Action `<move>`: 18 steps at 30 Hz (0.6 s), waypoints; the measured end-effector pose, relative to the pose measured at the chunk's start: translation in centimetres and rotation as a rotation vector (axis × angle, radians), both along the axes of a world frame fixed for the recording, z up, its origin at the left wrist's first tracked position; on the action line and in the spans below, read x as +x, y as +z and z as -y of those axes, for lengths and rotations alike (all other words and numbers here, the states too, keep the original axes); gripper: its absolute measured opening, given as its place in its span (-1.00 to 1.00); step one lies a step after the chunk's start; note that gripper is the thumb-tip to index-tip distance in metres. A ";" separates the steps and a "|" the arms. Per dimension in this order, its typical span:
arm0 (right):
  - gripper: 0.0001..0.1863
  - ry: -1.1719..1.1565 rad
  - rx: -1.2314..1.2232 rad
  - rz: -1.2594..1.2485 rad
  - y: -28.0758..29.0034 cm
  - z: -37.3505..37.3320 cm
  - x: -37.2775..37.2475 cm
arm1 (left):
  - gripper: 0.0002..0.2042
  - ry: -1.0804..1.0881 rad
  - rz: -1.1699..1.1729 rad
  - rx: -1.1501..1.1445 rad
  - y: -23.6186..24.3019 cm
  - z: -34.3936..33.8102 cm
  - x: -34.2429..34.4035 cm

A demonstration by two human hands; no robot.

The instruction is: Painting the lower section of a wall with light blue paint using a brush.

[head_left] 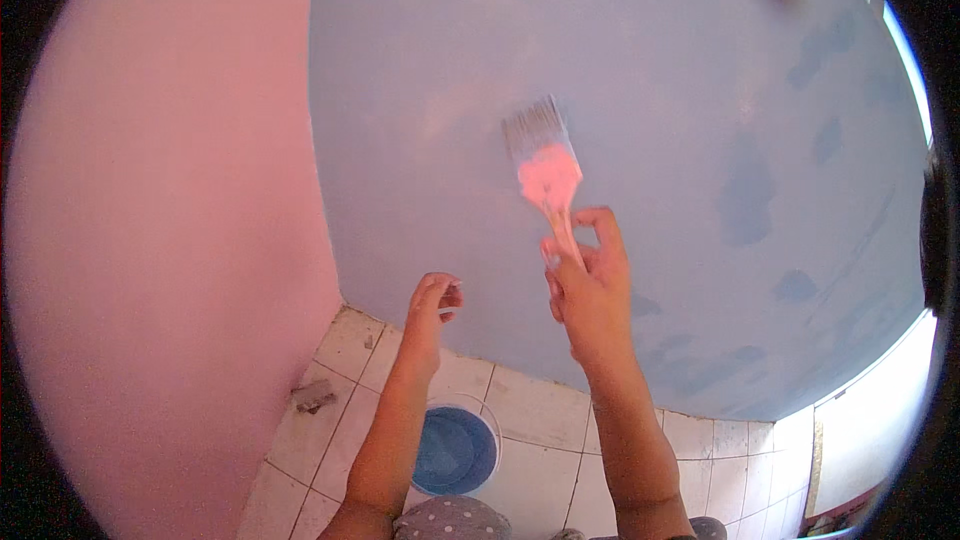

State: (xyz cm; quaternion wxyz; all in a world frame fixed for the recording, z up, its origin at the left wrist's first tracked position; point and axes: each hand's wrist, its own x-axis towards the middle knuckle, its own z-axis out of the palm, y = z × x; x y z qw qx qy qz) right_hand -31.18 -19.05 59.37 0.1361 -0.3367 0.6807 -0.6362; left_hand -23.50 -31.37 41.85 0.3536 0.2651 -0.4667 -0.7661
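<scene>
My right hand (597, 290) is closed round the handle of a flat paintbrush (550, 176). The brush has a pink-smeared head and greyish bristles that point up, in front of the blue-grey wall (480, 30). Whether the bristle tips touch the wall I cannot tell. Lower and to the left, my left hand (436, 300) is raised with loosely bent fingers and holds nothing. Below it, on the floor, stands a white-rimmed bucket (455, 450) with blue paint inside, partly behind my left forearm.
A pink wall (170, 220) meets the blue-grey one at a corner on the left. Darker blue patches (748, 190) mark the wall at right. White tiles (535, 440) cover the floor, with a small grey scrap (314, 396) on them. My dotted grey clothing (452, 520) shows beside the bucket.
</scene>
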 end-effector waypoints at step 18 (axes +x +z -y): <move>-0.67 -0.043 -0.100 0.276 -3.8 3.9 2.4 | -0.80 0.069 -0.043 -0.018 3.9 -0.8 1.5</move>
